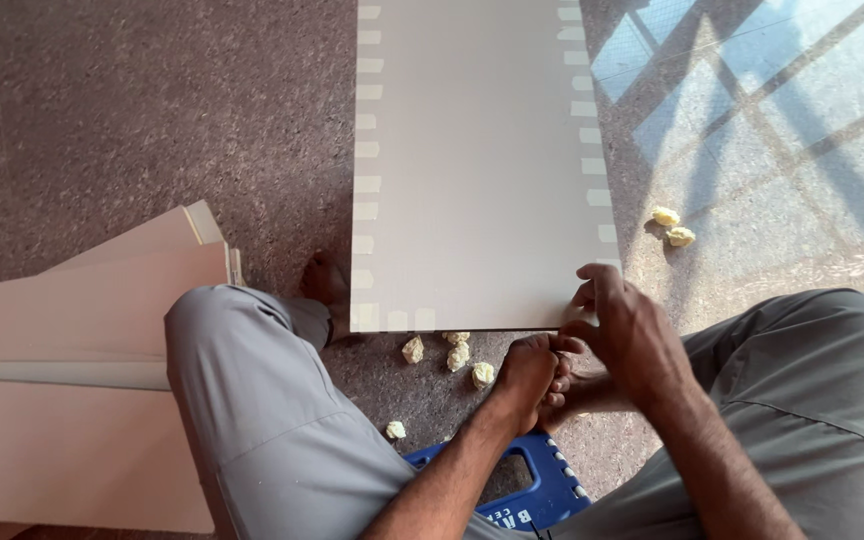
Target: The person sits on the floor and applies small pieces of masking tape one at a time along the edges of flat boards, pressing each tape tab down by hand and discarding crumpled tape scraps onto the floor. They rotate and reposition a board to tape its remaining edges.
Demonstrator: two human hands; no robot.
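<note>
A blue plastic stool (542,495) sat nearest, under the grey-trousered legs, with crumpled yellowish tape wads (457,355) on the speckled floor just beyond and stacked beige boards (72,330) off to the left. The left hand (527,375) and right hand (627,330) met, fingers pinched together at the near right corner of the white panel (477,170). The panel lay flat on the floor, stretching away, with short tape strips along its edges.

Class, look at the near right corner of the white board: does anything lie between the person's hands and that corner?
Nothing visible does. The right hand and left hand are already at the corner of the white board; the yellowish crumpled bits lie to the left.
</note>
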